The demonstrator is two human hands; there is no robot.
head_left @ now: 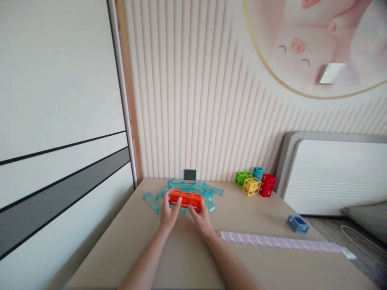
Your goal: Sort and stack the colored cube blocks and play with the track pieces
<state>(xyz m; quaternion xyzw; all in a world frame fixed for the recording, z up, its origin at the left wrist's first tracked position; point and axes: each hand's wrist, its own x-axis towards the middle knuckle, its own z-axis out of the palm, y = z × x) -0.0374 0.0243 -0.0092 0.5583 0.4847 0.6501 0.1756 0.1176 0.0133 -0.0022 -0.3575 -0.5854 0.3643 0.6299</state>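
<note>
Two hands hold an orange openwork block in front of a spread of clear teal pieces

The orange block (185, 200), a long piece with a row of window-like openings, lies crosswise between a person's two bare hands, filling the gap between them. The left hand (168, 211) pinches its left end, thumb on the near face and fingers curled around the end. The right hand (202, 219) grips the right end, its thumb at the lower near edge; the rest of its fingers are mostly hidden.

Just behind the block, and partly hidden by it, translucent teal pieces (198, 187) spread over the far part of a beige desk (184, 257). A small black plate (190, 174) stands beyond them by the ribbed wall (181, 88).

Farther right, near the wall, openwork blocks cluster: a green one (242, 178), a yellow one (252, 186), a blue one (259, 172) and a red one (268, 185). Nearer, a separate blue frame (298, 224) sits close to the right edge. In front of it stretches a long lilac strip (281, 241), its left end beside the right forearm.
</note>
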